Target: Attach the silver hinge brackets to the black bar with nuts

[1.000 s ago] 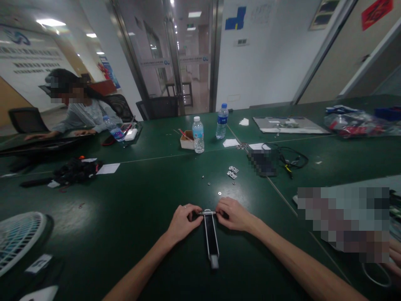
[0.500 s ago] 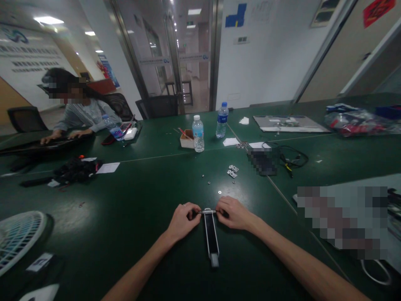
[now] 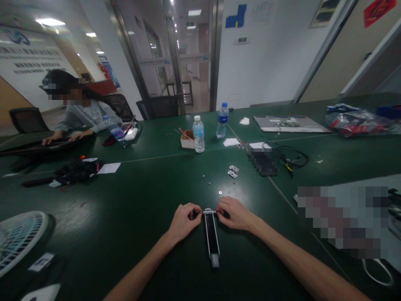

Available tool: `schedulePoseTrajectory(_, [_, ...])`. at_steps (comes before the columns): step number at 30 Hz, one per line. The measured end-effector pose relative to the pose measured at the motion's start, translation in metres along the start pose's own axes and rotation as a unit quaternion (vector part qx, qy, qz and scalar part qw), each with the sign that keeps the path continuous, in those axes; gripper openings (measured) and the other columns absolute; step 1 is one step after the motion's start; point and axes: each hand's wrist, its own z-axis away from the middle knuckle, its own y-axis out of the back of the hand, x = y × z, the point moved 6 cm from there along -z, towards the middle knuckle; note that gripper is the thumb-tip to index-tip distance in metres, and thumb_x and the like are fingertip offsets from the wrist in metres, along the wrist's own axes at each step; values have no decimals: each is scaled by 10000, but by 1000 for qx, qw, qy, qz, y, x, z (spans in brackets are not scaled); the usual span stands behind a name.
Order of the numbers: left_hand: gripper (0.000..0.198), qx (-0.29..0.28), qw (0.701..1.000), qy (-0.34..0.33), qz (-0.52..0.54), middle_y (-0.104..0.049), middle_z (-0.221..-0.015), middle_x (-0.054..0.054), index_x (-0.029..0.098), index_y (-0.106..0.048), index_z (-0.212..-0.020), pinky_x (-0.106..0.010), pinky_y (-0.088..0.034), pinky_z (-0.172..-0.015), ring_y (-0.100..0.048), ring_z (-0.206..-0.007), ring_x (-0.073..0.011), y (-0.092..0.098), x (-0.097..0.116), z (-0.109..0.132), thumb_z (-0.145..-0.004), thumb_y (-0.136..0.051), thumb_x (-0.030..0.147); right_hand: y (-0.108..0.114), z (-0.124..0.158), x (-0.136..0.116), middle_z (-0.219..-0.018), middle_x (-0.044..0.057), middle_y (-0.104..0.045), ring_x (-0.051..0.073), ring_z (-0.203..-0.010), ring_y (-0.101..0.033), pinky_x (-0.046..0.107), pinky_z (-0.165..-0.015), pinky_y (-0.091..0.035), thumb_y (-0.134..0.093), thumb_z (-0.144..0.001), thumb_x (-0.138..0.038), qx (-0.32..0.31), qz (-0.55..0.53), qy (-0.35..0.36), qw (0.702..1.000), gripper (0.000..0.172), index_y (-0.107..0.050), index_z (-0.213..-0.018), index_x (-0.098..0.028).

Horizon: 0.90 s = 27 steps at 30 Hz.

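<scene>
A long black bracket with silver rails [image 3: 211, 236] lies lengthwise on the green table [image 3: 140, 200] in front of me. My left hand [image 3: 184, 219] is curled with its fingertips pinching the left end of a thin metal pin across the bracket's far end. My right hand [image 3: 233, 213] pinches the right end of the same pin. Small hinges [image 3: 232, 171], a washer [image 3: 219, 192] and tiny nuts [image 3: 208, 182] lie loose just beyond my hands.
Two water bottles [image 3: 198, 133] and a small box [image 3: 187, 140] stand mid-table. A cable coil [image 3: 293, 159] lies to the right. A white fan [image 3: 19, 238] sits at lower left. Across at far left a seated person [image 3: 78, 110] works.
</scene>
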Motion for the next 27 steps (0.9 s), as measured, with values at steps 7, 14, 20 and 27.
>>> schedulePoseTrajectory(7, [125,6,1000,0,-11,-654,-805,9,209,-667,-876,-301,-412,-715,-559,-666,-160,-2,1,-1,-819,-572,267,0,0,0,-668,2,-505,136,-642,-448,262,-627,-332,-491,-798,-162,3,-2,7,1000,69,-519,-736,-175])
schedulePoseTrajectory(14, [97,20,999,14,-35,-653,-831,-5,199,-647,-840,-313,-424,-708,-572,-688,-179,-3,7,0,-804,-563,233,-3,1,2,-667,0,-501,136,-647,-443,265,-632,-333,-486,-807,-167,2,4,8,1000,85,-511,-726,-179])
schedulePoseTrajectory(20, [79,39,997,39,-54,-636,-823,-24,188,-624,-802,-310,-428,-678,-583,-745,-208,-5,13,0,-798,-549,212,-1,0,1,-662,6,-501,139,-643,-444,264,-624,-323,-472,-803,-161,4,6,6,1000,97,-502,-712,-176])
schedulePoseTrajectory(27, [98,35,998,33,-48,-633,-806,-12,188,-638,-827,-299,-432,-656,-578,-694,-187,-3,11,0,-787,-549,189,-1,0,1,-673,6,-502,138,-647,-445,263,-634,-332,-474,-808,-162,-4,1,0,1000,91,-506,-724,-176])
